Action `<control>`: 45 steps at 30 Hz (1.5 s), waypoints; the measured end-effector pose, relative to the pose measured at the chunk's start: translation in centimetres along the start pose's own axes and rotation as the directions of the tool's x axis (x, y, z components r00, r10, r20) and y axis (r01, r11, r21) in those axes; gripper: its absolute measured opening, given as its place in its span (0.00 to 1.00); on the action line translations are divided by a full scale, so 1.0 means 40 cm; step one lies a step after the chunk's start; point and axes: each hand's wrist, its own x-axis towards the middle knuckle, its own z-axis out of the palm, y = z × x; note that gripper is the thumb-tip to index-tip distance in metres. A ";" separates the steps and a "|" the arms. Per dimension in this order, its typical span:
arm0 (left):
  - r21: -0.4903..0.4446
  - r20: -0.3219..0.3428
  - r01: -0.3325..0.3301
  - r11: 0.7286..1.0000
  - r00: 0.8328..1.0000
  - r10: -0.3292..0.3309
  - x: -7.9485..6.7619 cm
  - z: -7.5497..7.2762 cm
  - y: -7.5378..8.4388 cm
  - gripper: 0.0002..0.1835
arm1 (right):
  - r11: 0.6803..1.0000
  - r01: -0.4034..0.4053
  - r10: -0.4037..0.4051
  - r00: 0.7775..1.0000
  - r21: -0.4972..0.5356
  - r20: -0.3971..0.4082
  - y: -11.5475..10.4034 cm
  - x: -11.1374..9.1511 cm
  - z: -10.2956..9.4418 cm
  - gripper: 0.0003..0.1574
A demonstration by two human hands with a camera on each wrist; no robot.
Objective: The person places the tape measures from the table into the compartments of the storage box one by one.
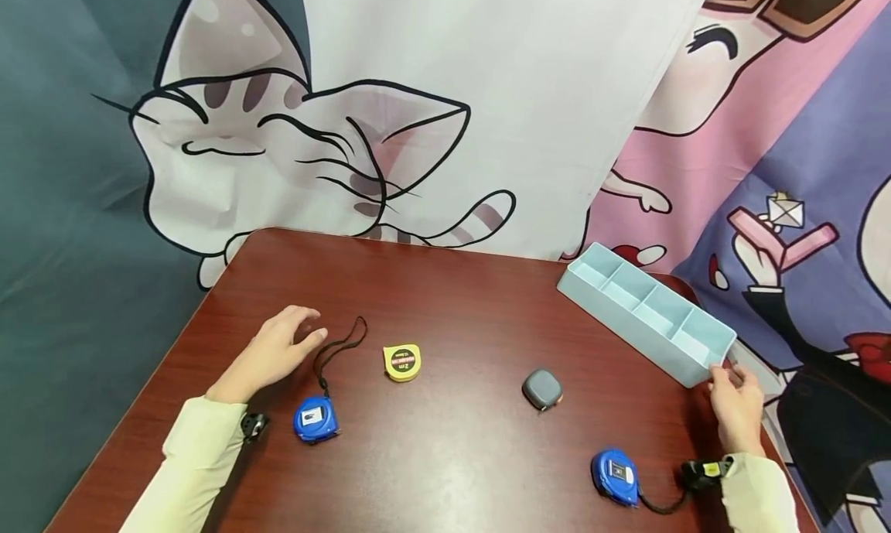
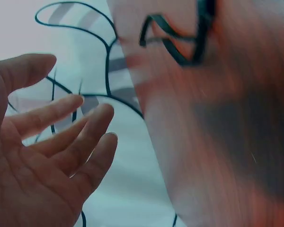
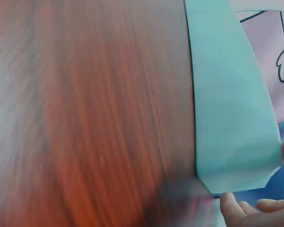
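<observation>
Right hand (image 1: 735, 400) only pinches the near corner of the divider tray (image 1: 647, 310) at 3 o'clock, so it could slip and skid off the bench (image 1: 445, 440); left hand (image 1: 274, 351) hovers spread.

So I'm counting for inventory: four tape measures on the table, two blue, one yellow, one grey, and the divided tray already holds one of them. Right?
Not quite. The light blue tray holds nothing: the head view shows all its compartments empty. The two blue tape measures, the yellow one and the grey one all lie on the table.

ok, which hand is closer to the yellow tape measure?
Left. The left hand lies on the table just left of the yellow tape measure. The right hand is far off to its right, at the blue tray's near end.
</observation>
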 end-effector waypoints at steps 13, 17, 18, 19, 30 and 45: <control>-0.090 0.071 0.018 0.996 0.997 -0.012 0.080 0.038 0.061 0.21 | 0.962 0.068 -0.090 0.993 0.265 0.072 0.022 0.022 0.033 0.29; -0.111 0.142 0.018 0.994 0.990 -0.003 0.107 0.049 0.082 0.23 | 0.920 0.046 -0.093 0.990 0.390 0.102 0.007 0.020 0.034 0.31; -0.114 0.155 0.018 0.993 0.988 0.000 0.113 0.053 0.086 0.23 | 0.910 0.037 -0.092 0.989 0.414 0.115 0.000 0.017 0.035 0.32; -0.112 0.165 0.012 0.994 0.986 0.006 0.119 0.057 0.089 0.22 | 0.901 0.025 -0.087 0.988 0.432 0.124 -0.006 0.015 0.037 0.33; -0.159 0.148 -0.024 0.987 0.988 0.048 0.167 0.109 0.124 0.19 | 0.825 -0.049 -0.075 0.978 0.563 0.196 -0.031 0.003 0.069 0.30; -0.264 0.105 0.066 0.962 0.994 -0.039 0.266 0.190 0.190 0.20 | 0.870 -0.041 -0.150 0.927 0.491 0.343 -0.075 -0.025 0.175 0.36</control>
